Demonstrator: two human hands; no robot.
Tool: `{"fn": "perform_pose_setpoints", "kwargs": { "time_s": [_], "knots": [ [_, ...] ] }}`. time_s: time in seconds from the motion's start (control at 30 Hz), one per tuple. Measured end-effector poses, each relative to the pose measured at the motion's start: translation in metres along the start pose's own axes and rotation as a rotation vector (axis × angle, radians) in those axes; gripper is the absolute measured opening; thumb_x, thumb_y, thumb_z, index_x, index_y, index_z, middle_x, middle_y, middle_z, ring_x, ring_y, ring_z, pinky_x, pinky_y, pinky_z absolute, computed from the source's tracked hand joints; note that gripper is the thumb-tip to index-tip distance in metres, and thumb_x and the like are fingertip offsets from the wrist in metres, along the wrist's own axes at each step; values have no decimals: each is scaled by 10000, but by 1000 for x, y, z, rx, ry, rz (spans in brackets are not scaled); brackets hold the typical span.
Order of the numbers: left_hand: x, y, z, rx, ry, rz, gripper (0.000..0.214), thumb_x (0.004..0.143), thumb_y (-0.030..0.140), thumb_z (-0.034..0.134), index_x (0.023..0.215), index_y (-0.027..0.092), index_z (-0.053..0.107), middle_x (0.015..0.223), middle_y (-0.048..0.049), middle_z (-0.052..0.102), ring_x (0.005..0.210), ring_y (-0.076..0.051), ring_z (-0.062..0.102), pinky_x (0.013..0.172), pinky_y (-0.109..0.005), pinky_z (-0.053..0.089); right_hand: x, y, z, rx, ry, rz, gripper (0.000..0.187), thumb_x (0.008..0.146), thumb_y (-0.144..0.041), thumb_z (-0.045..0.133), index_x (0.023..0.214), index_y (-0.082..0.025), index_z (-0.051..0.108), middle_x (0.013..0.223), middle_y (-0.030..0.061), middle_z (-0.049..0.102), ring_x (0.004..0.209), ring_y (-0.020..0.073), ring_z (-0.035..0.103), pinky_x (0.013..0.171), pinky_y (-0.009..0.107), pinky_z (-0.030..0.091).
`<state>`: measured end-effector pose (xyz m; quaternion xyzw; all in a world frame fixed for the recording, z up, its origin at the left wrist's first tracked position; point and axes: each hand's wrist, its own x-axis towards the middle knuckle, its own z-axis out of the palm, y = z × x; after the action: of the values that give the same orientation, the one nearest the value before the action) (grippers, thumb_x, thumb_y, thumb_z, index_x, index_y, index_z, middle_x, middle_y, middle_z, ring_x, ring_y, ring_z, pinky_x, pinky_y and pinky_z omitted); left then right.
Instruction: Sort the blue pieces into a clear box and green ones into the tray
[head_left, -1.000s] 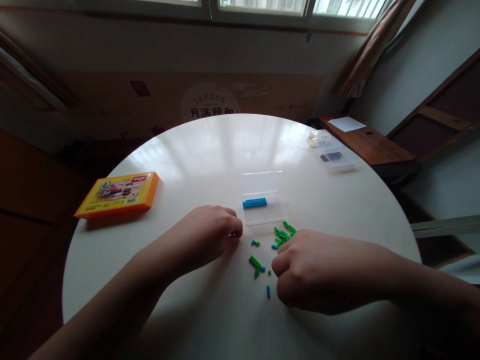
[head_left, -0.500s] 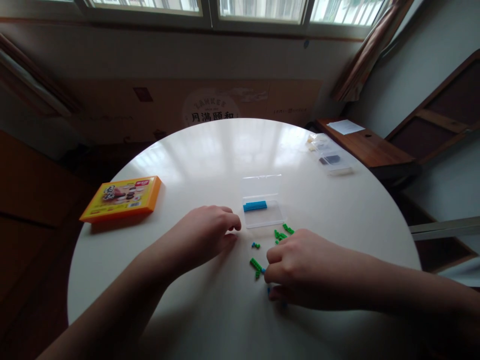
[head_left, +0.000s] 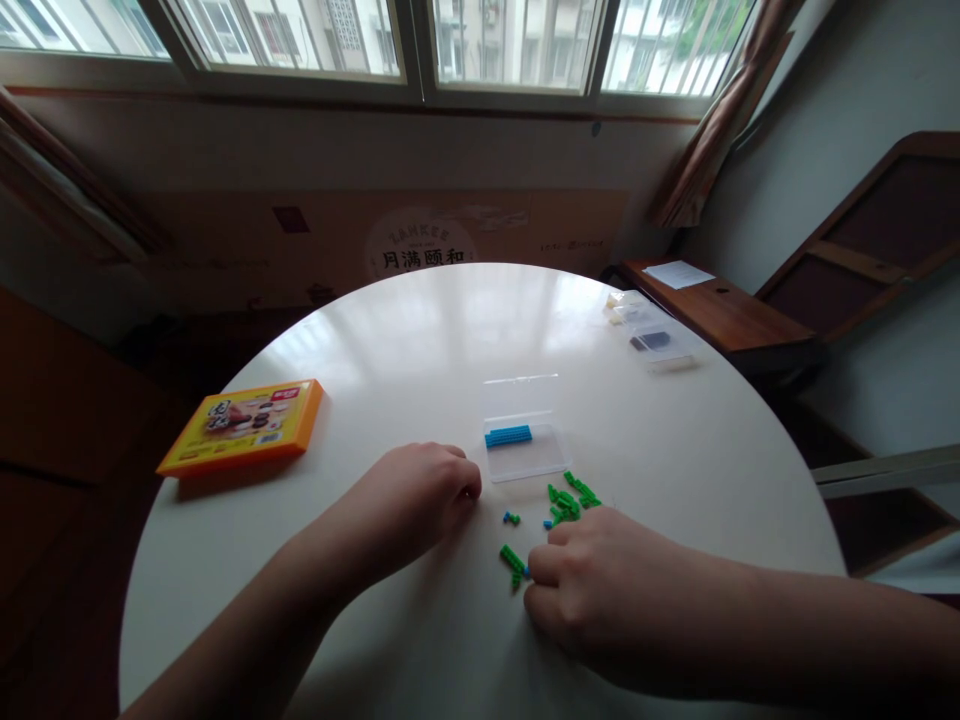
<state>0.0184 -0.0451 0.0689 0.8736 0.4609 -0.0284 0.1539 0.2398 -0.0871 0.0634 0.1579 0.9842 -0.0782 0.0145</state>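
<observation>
My right hand (head_left: pixel 581 580) is down on the white table among small building bricks, its fingers curled in; whatever lies between them is hidden. A pile of green bricks (head_left: pixel 566 505) sits just beyond its knuckles. Left of its fingertips lie a long green brick (head_left: pixel 512 558) and a few smaller green and blue pieces. A small blue and green pair of bricks (head_left: pixel 511 518) rests between my two hands. My left hand (head_left: pixel 435 490) is closed beside them, fingertips turned down and its contents out of sight. Beyond, a clear plastic case (head_left: pixel 529 465) holds a row of blue bricks (head_left: pixel 508 436).
An orange and yellow box (head_left: pixel 244 425) lies at the table's left edge. More clear cases (head_left: pixel 660 345) stand at the far right. The round white table (head_left: pixel 405 340) faces a window, with a brown wooden desk (head_left: pixel 720 310) beyond its right side.
The view has tilted up, so everything sits lower. My left hand's fingers have closed further. My right hand has shifted slightly towards me, showing more of the green pile.
</observation>
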Motion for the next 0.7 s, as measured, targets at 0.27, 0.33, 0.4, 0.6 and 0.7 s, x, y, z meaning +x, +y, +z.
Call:
{"fn": "perform_pose_setpoints", "kwargs": {
  "time_s": [0.27, 0.33, 0.4, 0.6, 0.7],
  "knots": [
    [-1, -2, -2, 15, 1, -21, 210, 788, 119, 518, 724, 222, 690, 811, -8, 685, 692, -150, 609, 621, -255, 400, 2, -2, 6, -50, 17, -16, 127, 844, -125, 583, 729, -172, 611, 707, 17, 605, 573, 155, 457, 462, 321, 169],
    [-1, -3, -1, 11, 7, -16, 216, 792, 119, 513, 725, 223, 690, 807, -9, 682, 690, -148, 608, 623, -252, 400, 2, -2, 8, -30, 20, -28, 137, 838, -114, 574, 720, -175, 607, 698, 11, 603, 566, 146, 447, 468, 313, 179],
    [-2, -3, -1, -4, 21, -10, 211, 790, 117, 513, 720, 221, 683, 813, -9, 679, 692, -145, 604, 625, -249, 400, 1, 0, 6, 13, 45, -29, 137, 836, -125, 570, 719, -183, 609, 692, -4, 601, 550, 131, 434, 478, 302, 202],
    [-2, -4, -4, -11, 71, -26, 197, 817, 132, 503, 703, 210, 644, 794, -4, 664, 662, -136, 587, 615, -248, 399, -6, 35, -15, 138, 353, 343, 127, 898, -244, 588, 850, -225, 703, 747, -20, 650, 612, 104, 534, 561, 247, 334],
    [0, -5, -4, -9, 110, -28, 212, 837, 146, 489, 725, 210, 657, 799, -15, 672, 663, -140, 600, 617, -251, 409, -5, 60, -17, 130, 440, 515, 143, 889, -260, 609, 936, -243, 743, 808, -4, 698, 646, 113, 585, 617, 243, 391]
  ]
}}
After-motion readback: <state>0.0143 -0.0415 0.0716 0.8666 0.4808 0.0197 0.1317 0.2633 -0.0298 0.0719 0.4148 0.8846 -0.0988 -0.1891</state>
